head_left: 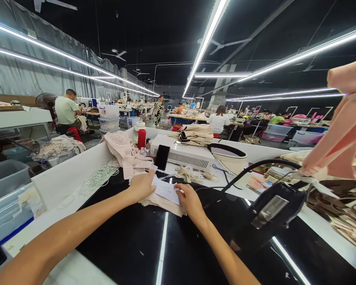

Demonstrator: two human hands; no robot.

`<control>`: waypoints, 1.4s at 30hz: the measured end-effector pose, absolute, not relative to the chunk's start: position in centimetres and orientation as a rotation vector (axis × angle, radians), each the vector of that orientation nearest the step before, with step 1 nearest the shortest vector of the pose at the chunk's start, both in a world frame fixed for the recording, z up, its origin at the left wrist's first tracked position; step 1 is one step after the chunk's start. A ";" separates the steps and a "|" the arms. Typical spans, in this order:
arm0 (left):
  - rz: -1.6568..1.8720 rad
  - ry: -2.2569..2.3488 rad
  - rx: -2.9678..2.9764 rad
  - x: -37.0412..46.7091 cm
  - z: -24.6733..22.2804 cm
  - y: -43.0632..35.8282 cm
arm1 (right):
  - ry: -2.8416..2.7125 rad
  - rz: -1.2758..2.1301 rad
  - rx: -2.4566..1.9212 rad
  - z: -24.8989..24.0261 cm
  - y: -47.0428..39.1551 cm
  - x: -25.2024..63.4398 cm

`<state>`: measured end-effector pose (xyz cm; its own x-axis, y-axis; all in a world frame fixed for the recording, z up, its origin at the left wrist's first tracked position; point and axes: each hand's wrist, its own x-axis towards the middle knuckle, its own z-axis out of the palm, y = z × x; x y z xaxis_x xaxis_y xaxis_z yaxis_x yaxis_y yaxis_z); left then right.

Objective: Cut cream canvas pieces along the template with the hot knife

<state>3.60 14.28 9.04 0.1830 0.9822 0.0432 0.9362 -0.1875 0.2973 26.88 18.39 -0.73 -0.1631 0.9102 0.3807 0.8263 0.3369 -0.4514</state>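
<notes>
A white paper slip (pixel 167 190) with small printing lies over a stack of beige fabric pieces (pixel 161 203) on the black glossy tabletop (pixel 130 241). My left hand (pixel 142 185) grips the slip's left side, thumb raised along it. At the slip's right edge, my right hand (pixel 190 199) pinches it between thumb and curled fingers. Just behind the slip a dark phone (pixel 161 157) leans upright against a white vented box (pixel 184 152). Left of the phone, beige lace-trimmed fabric (pixel 124 150) is heaped.
A black machine head (pixel 277 211) with a cable stands at the right, pink fabric (pixel 335 134) hanging above it. Pale green cord (pixel 101 177) lies left. A red bottle (pixel 141 138) and a cream visor (pixel 230 158) are at the back. People sit at tables beyond.
</notes>
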 end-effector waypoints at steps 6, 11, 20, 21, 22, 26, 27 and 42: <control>0.320 1.844 2.244 4.0 9.1 14.1 | -2.177 -0.155 -1.390 -0.3 17.4 27.1; 0.423 1.794 2.207 4.2 8.2 15.0 | -2.409 -0.225 -1.169 -0.8 17.6 26.7; 0.635 1.842 2.122 -4.9 8.8 16.1 | -2.505 -0.303 -1.128 -1.1 18.1 27.2; 0.603 1.872 2.113 -6.7 8.8 16.1 | -2.507 -0.316 -1.142 -1.2 18.1 27.2; 0.564 1.905 2.098 -8.4 8.7 16.2 | -2.504 -0.329 -1.156 -1.2 18.1 27.1; 0.441 2.000 2.029 -13.4 7.5 16.1 | -2.482 -0.375 -1.165 -1.3 17.9 26.9; 0.424 2.011 2.010 -14.0 7.1 16.1 | -2.484 -0.383 -1.161 -1.3 17.9 27.0; 0.923 1.865 1.444 -14.6 4.9 16.9 | -2.459 -0.320 -1.193 -0.6 17.0 26.4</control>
<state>-14.60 16.90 4.91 -0.2285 0.9726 -0.0428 0.5555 0.1664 0.8147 26.38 16.95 -0.61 -0.5634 0.7016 0.4363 0.7898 0.6123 0.0354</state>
